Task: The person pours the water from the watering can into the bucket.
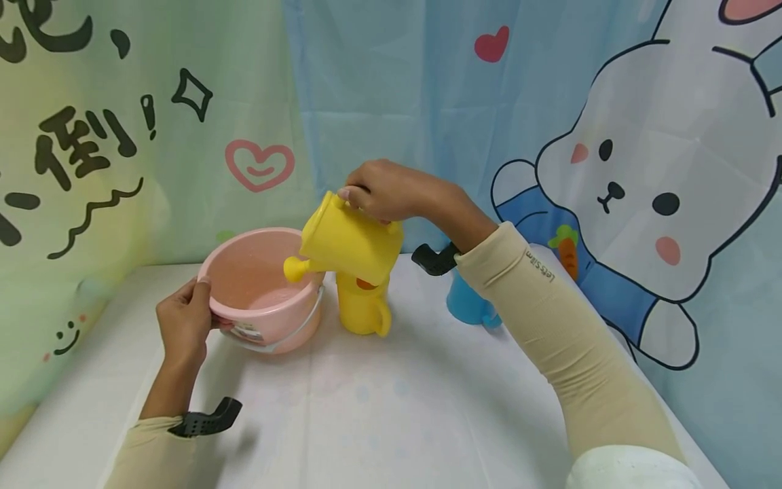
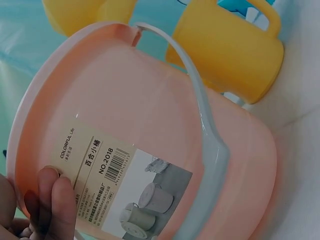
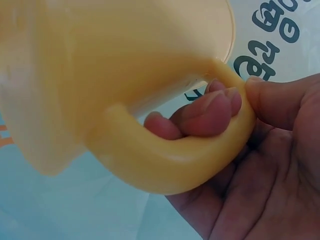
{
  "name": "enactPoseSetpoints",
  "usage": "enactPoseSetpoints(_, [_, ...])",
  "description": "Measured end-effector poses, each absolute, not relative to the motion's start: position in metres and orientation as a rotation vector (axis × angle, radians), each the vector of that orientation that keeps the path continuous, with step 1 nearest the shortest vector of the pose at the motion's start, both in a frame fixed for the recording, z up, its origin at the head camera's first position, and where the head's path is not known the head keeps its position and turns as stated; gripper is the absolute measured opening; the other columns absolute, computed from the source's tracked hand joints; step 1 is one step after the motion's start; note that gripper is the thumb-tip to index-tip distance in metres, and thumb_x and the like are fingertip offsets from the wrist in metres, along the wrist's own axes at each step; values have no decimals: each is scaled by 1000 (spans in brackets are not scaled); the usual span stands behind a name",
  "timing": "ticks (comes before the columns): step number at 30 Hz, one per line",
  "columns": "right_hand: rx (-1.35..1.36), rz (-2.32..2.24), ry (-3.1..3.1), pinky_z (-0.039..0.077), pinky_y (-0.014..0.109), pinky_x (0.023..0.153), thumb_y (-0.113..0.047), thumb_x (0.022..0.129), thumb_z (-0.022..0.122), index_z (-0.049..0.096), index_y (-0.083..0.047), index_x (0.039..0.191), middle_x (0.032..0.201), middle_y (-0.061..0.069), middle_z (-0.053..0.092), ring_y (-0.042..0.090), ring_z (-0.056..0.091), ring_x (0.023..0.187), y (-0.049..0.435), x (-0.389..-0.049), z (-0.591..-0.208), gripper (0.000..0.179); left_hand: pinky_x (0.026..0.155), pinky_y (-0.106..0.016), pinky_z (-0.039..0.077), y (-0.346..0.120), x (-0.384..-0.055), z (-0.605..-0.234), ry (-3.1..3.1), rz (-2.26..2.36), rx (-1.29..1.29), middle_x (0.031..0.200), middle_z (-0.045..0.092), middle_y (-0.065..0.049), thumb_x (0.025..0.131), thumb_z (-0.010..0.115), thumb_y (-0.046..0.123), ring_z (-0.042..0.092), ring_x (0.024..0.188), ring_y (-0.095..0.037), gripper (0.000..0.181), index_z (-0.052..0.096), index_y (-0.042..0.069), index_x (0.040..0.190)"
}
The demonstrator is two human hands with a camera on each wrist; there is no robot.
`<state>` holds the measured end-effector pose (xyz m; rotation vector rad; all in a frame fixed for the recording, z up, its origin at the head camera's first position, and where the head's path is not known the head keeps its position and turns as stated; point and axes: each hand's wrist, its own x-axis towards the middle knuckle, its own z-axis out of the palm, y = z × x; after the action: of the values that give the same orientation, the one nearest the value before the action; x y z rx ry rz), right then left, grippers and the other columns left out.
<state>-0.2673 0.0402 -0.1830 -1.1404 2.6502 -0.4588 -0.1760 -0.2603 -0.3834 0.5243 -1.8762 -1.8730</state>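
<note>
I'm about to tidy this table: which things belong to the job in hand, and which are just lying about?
In the job:
- yellow watering can, held tilted in the right hand
- pink bucket, its rim held by the left hand

Apparently lying about:
- second yellow vessel, standing unheld
- blue vessel, unheld, partly hidden

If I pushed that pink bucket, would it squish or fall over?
The pink bucket probably won't squish much: its plastic-looking wall holds its round shape. It narrows downward, so a high push might tip it. Its grey handle hangs down and may swing.
</note>
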Motion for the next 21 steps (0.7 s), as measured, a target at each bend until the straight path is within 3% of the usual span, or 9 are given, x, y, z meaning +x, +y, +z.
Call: enactPoseSetpoints(21, [-1109, -450, 2663, 47, 30, 58, -28, 106, 41, 59, -4, 97, 70, 10, 46, 21, 43, 54, 36, -269, -180, 32, 43, -23, 55, -261, -176, -383, -1894, -1867, 542, 76, 67, -5, 100, 53, 26, 62, 44, -12, 42, 57, 1, 135])
